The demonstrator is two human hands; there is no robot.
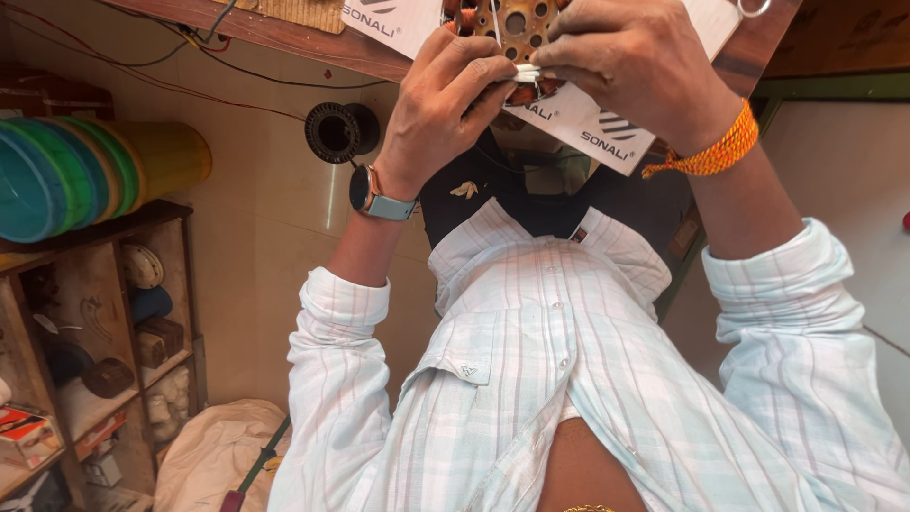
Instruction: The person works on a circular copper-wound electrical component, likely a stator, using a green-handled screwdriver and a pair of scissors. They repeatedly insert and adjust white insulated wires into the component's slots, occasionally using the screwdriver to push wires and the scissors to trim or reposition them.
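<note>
Left hand [445, 109] and right hand [630, 71] up at the top of the view, both pinched together on one small white strip [527, 73]. Strip right at the edge of a round motor part [512, 24] with copper wire and little holes. Motor part on a white printed card [588, 118], on the brown wooden surface [284, 33].

Around that, from big to small: a striped shirt [550, 379] filling the bottom half. A wooden shelf [95, 322] on the left, full of odds and ends. A stack of coloured plastic lids [57, 175] on top of the shelf. A black spool [339, 131] on the pale floor. A grey watch [374, 196] on the left wrist. An orange thread band [711, 152] on the right wrist.

Could go wrong: strip might slip or tear if pulled too hard, being thin and held only by fingertips. Thin copper wire might get bent or scratched by a rough push. Motor part might slide on the smooth card.

Hand pose: both wrists bent, arms reaching forward, elbows out. Left thumb and first finger squeezed on the strip's left end. Right fingers curled over the top, hiding most of the grip.
</note>
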